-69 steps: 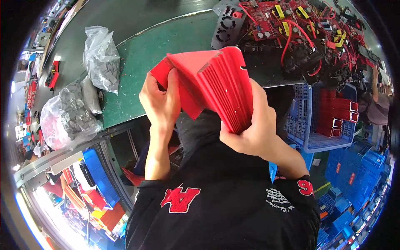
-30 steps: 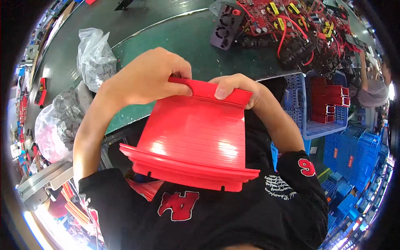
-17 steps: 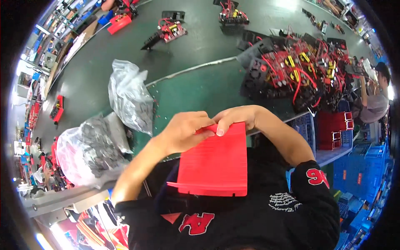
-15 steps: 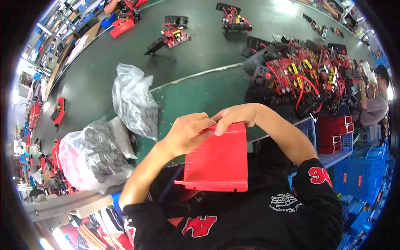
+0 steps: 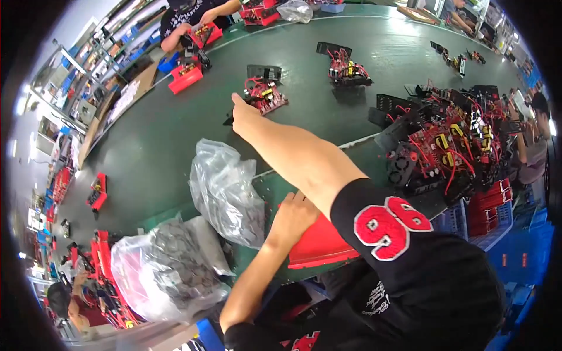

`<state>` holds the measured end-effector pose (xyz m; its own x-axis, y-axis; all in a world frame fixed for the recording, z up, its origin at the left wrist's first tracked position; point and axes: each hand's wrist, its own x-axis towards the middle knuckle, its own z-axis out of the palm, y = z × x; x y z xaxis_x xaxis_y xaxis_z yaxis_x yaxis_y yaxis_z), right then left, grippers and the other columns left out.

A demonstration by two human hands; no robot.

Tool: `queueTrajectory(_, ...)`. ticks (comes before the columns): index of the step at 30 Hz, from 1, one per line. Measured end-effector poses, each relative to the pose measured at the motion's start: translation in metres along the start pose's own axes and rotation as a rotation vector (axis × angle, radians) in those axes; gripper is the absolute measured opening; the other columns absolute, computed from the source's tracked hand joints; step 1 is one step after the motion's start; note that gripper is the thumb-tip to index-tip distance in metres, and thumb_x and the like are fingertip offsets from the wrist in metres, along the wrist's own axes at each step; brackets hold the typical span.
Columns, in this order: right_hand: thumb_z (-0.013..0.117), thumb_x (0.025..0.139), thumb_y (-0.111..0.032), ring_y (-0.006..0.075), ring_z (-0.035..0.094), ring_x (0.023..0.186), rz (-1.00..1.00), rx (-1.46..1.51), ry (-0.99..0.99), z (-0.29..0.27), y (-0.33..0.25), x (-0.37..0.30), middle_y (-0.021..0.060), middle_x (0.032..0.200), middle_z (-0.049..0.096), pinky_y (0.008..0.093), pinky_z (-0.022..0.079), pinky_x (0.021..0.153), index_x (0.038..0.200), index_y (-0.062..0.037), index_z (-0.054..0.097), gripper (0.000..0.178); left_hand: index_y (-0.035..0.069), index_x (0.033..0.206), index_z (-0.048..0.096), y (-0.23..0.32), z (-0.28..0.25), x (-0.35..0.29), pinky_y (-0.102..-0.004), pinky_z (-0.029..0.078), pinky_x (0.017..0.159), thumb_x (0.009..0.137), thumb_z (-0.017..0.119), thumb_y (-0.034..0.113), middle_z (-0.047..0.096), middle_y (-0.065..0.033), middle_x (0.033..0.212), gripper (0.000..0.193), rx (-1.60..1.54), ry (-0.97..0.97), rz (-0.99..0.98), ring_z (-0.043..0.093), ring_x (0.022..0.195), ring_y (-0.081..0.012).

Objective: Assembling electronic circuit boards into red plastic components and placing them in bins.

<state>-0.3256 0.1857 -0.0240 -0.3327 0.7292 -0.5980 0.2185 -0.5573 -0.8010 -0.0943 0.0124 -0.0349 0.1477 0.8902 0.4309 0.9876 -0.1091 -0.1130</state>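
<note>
My right arm stretches across the green bench. My right hand [image 5: 243,114] is at the near-left side of a red circuit board assembly [image 5: 267,98] with black panels, covering part of one. One fingertip sticks up; the other fingers are hidden, so whether it grips cannot be seen. Close to me, my left hand [image 5: 295,216] is closed on the upper left part of a red ribbed plastic cover [image 5: 322,245], at the bench's near edge. My right upper arm hides part of that cover.
Two clear plastic bags of grey parts [image 5: 225,193] [image 5: 170,263] lie left of my hands. Several board assemblies are heaped [image 5: 451,140] at the right; another [image 5: 349,69] stands farther off. Blue crates [image 5: 486,225] are at lower right. A co-worker [image 5: 193,20] handles red parts across the bench.
My right hand has left the red cover and reached forward to the circuit board assembly. My left hand stays on the cover, now lower and closer to the bench. The view has shifted.
</note>
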Motion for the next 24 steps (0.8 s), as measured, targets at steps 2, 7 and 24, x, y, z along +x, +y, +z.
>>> queueTrajectory(2,0.068,0.081,-0.038,0.0252,0.062,0.096,0.112,0.325,-0.034,0.018,0.009,-0.046,0.0162,0.114,0.064,0.0411,0.051,0.079,0.114,-0.0060,0.062,0.046,0.006,0.094,0.065,-0.007,-0.013,-0.019,-0.0345,0.048,0.072,0.073,0.061,0.015,0.059,-0.0066,0.088,0.024,0.114,-0.077,-0.106,0.058,0.084,-0.0220)
queueTrajectory(7,0.059,0.068,-0.006,0.0225,0.058,0.063,-0.414,0.066,-0.308,-0.061,-0.057,0.017,0.0118,0.075,0.063,0.0413,0.046,0.052,0.085,0.0036,0.066,0.021,0.005,0.110,0.064,0.015,-0.074,0.003,-0.0350,0.046,0.061,0.080,0.067,0.007,0.051,-0.0058,0.075,0.030,-0.027,0.229,-0.345,0.056,0.068,-0.0218)
queueTrajectory(24,0.069,0.069,-0.007,0.0123,0.062,0.078,-0.919,-0.589,-0.326,-0.467,-0.088,-0.307,0.0048,0.088,0.066,0.0274,0.049,0.072,0.107,0.0019,0.061,0.040,0.003,0.112,0.061,0.143,-0.107,0.041,-0.0425,0.049,0.093,0.095,0.053,0.043,0.066,-0.0103,0.102,0.044,-2.474,0.522,-1.203,0.063,0.102,-0.0266)
